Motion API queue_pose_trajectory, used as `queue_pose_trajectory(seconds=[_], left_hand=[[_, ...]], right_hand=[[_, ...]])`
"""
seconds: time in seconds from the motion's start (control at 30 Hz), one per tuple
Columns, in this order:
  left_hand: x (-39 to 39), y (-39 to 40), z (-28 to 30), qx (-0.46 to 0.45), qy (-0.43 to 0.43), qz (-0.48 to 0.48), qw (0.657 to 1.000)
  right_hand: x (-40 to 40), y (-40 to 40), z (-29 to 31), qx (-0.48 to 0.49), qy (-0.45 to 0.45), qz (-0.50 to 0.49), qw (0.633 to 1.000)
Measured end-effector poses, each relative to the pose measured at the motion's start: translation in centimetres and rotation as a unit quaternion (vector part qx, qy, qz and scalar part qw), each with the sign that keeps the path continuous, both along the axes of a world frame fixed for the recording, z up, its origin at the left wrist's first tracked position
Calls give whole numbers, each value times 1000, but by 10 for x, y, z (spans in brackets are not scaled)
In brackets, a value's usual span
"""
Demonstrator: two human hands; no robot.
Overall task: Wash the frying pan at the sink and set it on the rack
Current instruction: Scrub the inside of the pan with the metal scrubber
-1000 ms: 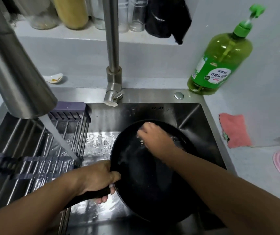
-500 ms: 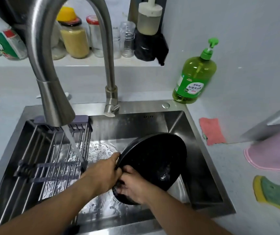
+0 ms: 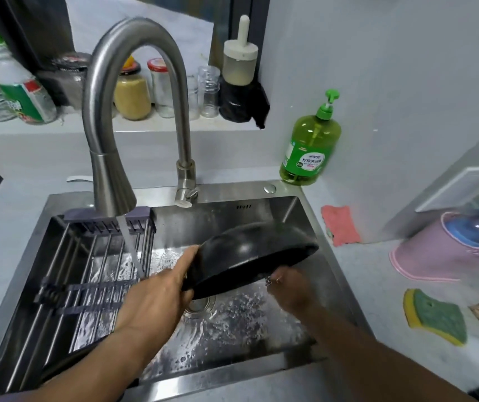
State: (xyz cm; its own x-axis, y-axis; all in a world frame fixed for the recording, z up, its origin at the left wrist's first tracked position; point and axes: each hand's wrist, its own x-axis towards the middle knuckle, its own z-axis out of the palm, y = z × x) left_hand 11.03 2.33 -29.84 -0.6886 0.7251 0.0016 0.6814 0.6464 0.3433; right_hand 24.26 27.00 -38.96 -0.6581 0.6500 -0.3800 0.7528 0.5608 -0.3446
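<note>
Sink basin: frying pan tilted, mid-air.

A green plastic pump bottle stands at the counter's back corner; a pink cloth and a yellow-green sponge lie along its right side.

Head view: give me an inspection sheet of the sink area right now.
Surface: steel sink, basin wet; grey counter around it.
Job's things: frying pan held tilted above the basin; rack across the sink's left side; faucet running onto the rack.
Clutter: green soap bottle, pink cloth, green-yellow sponge, pink basin, jars on the shelf.
Grips: left hand grips the pan's near edge; right hand under its right side, fingers partly hidden.
Cables: nothing seen.
Surroundings: grey walls.
</note>
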Motion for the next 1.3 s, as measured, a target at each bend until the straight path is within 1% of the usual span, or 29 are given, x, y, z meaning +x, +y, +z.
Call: queue_pose_trajectory(seconds=[0.07,0.1,0.17,0.23,0.27,0.3,0.33,0.4,0.47,0.5,0.53,0.57,0.6,0.63,0.73,0.8,0.83,0.9,0.93,1.0,1.03,1.17,1.3], left_hand=[[1,-6,-2,-7,13,-1,1000],[1,-9,-2,-12,11,0,1000],[-2,-13,0,-17,11,5,1000],[-5,-14,6,-20,-7,18,1000],[-8,-14,8,-22,-24,28,999],[-11,-14,10,-26,-42,37,998],[-15,-14,10,-31,-63,45,997],[-19,-16,10,-32,-98,57,993],[-21,-20,6,-31,-123,72,989],[-21,-22,3,-32,-134,83,987],[-23,-25,0,-30,-142,92,985],[-23,-27,-1,-29,-150,96,984],[-24,-28,-2,-30,-157,100,982],[-25,-29,-3,-34,-163,107,980],[-30,-29,-4,-55,-194,113,973],[-36,-29,-8,-79,-209,121,967],[-38,-29,-11,-84,-220,123,964],[-40,-29,-16,-76,-265,135,952],[-41,-30,-19,-60,-306,145,939],[-45,-33,-19,-33,-397,168,902],[-49,-36,-17,-30,-425,177,887],[-76,-52,-11,-57,-485,196,850],[-92,-61,-4,-80,-509,196,834]], right_hand=[[4,-3,-6,0,-18,23,1000],[8,-3,-13,-16,-8,-11,1000],[11,-5,-16,-73,71,-97,990],[12,-2,-16,-131,138,-182,965],[11,-1,-12,-181,170,-230,941],[10,1,-9,-202,185,-256,927],[11,2,-6,-218,204,-273,914],[9,5,4,-199,248,-291,902],[11,9,6,-121,284,-259,915],[13,10,5,-77,263,-219,937],[14,11,-1,-54,211,-177,960],[17,9,-7,-52,147,-154,976],[20,8,-11,-59,104,-150,981],[20,8,-15,-50,88,-145,984],[12,11,-17,-16,129,-155,979],[5,10,-13,-40,131,-177,975],[2,8,-10,-79,143,-216,963],[-6,9,-8,-157,209,-297,919],[-9,10,-6,-191,237,-318,898],[-16,8,-1,-240,275,-341,866],[-21,5,4,-260,294,-354,849],[-36,-5,24,-344,375,-409,757],[-52,-16,47,-435,414,-426,676]])
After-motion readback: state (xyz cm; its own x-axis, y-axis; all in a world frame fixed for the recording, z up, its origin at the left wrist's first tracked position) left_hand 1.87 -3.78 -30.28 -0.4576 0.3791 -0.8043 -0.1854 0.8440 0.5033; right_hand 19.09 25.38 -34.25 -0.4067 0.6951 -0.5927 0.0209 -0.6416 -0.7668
